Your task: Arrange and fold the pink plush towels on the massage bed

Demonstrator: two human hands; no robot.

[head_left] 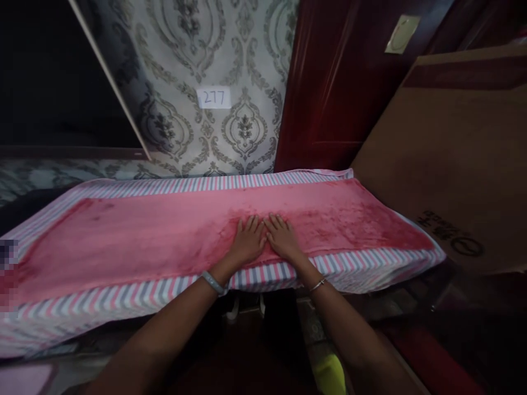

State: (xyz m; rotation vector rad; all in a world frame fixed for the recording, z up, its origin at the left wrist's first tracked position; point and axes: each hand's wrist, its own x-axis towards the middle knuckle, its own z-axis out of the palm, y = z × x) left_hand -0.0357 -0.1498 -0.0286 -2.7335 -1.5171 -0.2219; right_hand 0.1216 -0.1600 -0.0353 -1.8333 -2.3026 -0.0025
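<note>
Through the head camera, I have both hands on the pink fabric (pixel 144 233), near the middle of its long span and toward its near edge. The left hand (pixel 248 241) is open, palm down, with the fingers extended away from the camera and slightly spread; it grips nothing visible. The right hand (pixel 282 236) is open in the same attitude, just beside the left, with the thumbs close together. I cannot tell how hard either palm presses.

The pink fabric lies lengthwise across the view on a striped cloth (pixel 263 274), which shows along the far and near edges and hangs down at the near side. The fabric surface is uneven in colour: deeper red patches surround the hands and extend to the right end, and the left part is mostly lighter pink.

Wrist items: a grey band (pixel 213 283) on the left, a thin bracelet (pixel 318 285) on the right.

Surroundings: patterned wallpaper (pixel 245 131) behind, bearing a white label (pixel 214 97) marked 277; a dark screen (pixel 61 77) at the left; a dark red door (pixel 325 82) right of the wallpaper; a large cardboard box (pixel 457 148) at the right, beside the cloth.
</note>
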